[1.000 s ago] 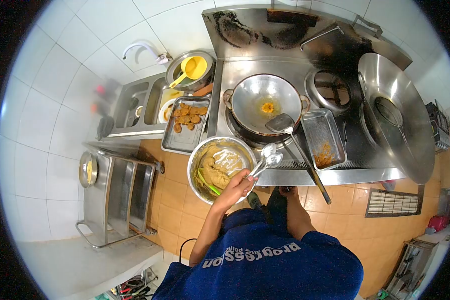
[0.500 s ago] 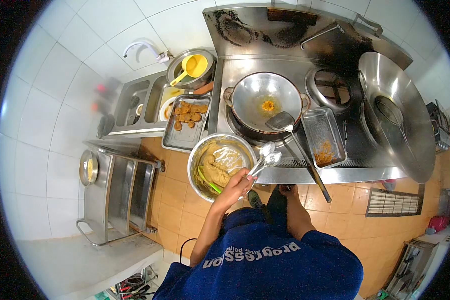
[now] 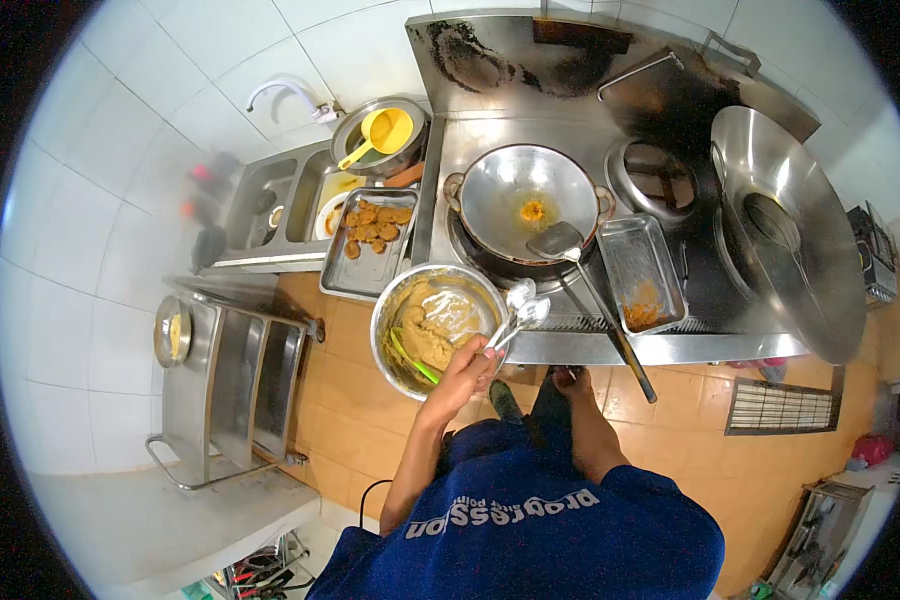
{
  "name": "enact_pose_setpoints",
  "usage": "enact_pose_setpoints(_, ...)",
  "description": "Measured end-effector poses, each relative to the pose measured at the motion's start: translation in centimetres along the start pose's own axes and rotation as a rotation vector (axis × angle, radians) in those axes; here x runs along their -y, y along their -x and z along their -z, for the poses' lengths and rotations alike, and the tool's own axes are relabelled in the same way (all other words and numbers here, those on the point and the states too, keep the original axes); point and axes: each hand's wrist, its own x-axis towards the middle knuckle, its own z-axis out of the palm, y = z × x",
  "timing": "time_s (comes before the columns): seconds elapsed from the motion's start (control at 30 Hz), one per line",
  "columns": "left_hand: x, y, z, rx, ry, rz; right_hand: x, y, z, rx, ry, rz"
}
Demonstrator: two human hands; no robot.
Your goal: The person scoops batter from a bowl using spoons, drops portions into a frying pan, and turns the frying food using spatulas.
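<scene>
Head view: from left, browned pieces (image 3: 378,229) look done on a tray (image 3: 354,277); batter (image 3: 426,345) remains in a bowl (image 3: 489,303). Our left hand (image 3: 459,378) pinches two spoons (image 3: 533,312) near its rim. The wok (image 3: 488,200) holds an orange bit (image 3: 533,211), partly obstructed by a turner (image 3: 555,241). We cannot tell our right hand's (image 3: 570,380) grip.

Free room is left over the back of the round steel batter bowl (image 3: 488,298); its right rim is screened by two silver spoons (image 3: 530,313). The silver wok (image 3: 500,192) is crossed (only at right front) by a long-handled metal spatula (image 3: 618,338).
</scene>
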Motion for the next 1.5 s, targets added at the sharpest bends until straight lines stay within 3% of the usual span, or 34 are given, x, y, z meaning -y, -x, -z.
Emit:
enact_pose_setpoints(0.07,0.0,0.4,0.0,-0.009,0.061,0.012,-0.2,-1.0,1.7,0.586,-0.087,-0.107)
enact_pose_setpoints(0.1,0.1,0.6,-0.1,-0.011,0.064,0.015,-0.4,-0.4,1.7,0.582,-0.086,-0.109)
enact_pose_setpoints(0.17,0.2,0.8,0.0,-0.033,0.067,0.0,-0.9,1.1,0.5,-0.06,-0.106,-0.017)
enact_pose_setpoints(0.2,0.5,0.8,0.2,-0.034,0.071,-0.001,-1.3,1.5,0.3,-0.061,-0.102,-0.017)
enact_pose_setpoints(0.27,1.2,0.7,0.6,-0.121,0.114,0.028,-1.5,2.4,-0.2,-0.08,0.453,0.083)
enact_pose_setpoints(0.3,1.2,0.7,0.6,-0.115,0.12,0.025,-1.1,3.8,-1.2,-0.081,0.456,0.092)
enact_pose_setpoints(0.37,1.0,0.5,0.8,-0.204,0.189,0.0,0.1,8.2,-4.4,0.1,2.071,0.166)
enact_pose_setpoints(0.43,0.6,0.0,1.2,-0.216,0.19,-0.031,-0.2,14.3,-7.3,0.294,2.36,0.581)
enact_pose_setpoints(0.47,0.5,-0.2,1.4,-0.257,0.17,-0.026,-0.3,17.7,-9.4,0.285,2.37,0.59)
enact_pose_setpoints(0.53,0.4,-0.9,1.9,-0.319,0.161,0.019,-0.2,23.8,-13.2,0.057,1.918,1.122)
enact_pose_setpoints(0.57,0.6,-1.4,2.2,-0.307,0.166,0.021,0.9,25.4,-13.8,-0.052,1.84,1.054)
enact_pose_setpoints(0.63,1.1,-2.9,2.5,-0.285,0.174,-0.04,3.5,25.8,-13.7,-0.296,1.935,1.634)
enact_pose_setpoints(0.77,0.2,-5.1,0.9,-0.215,0.283,-0.064,6.3,25.5,-13.6,-0.473,1.931,1.592)
enact_pose_setpoints(0.8,-0.2,-5.5,0.5,-0.232,0.295,0.001,6.5,25.0,-13.7,-0.471,2.004,1.536)
enact_pose_setpoints(0.97,-0.5,-6.7,-0.2,-0.238,0.312,-0.073,8.2,21.6,-14.5,-0.422,2.226,1.296)
enact_pose_setpoints(1.1,-1.6,-5.6,-0.2,-0.321,0.342,-0.109,10.0,20.6,-14.0,-0.288,2.204,1.326)
enact_pose_setpoints(1.17,-0.9,-5.7,0.6,-0.352,0.343,-0.127,10.0,24.3,-16.9,-0.295,2.125,1.193)
enact_pose_setpoints(1.23,-0.5,-5.6,1.3,-0.37,0.334,-0.134,11.9,25.9,-18.5,-0.186,2.054,1.348)
enact_pose_setpoints(1.3,-0.3,-5.3,1.7,-0.399,0.304,-0.126,14.3,28.8,-23.0,-0.114,2.117,1.143)
enact_pose_setpoints(1.33,-0.2,-5.2,1.8,-0.393,0.298,-0.118,16.5,28.0,-23.3,-0.025,2.055,1.306)
enact_pose_setpoints(1.37,-0.2,-5.2,1.9,-0.394,0.289,-0.108,18.4,29.3,-26.0,0.039,2.164,1.147)
enact_pose_setpoints(1.4,-0.1,-5.2,2.0,-0.394,0.278,-0.099,20.0,30.2,-28.2,0.175,2.218,1.142)
enact_pose_setpoints(1.43,0.1,-5.3,2.1,-0.384,0.268,-0.097,20.7,31.8,-31.7,0.024,2.336,0.872)
enact_pose_setpoints(1.5,0.5,-5.6,2.2,-0.37,0.246,-0.12,23.3,31.7,-35.7,0.074,2.538,0.824)
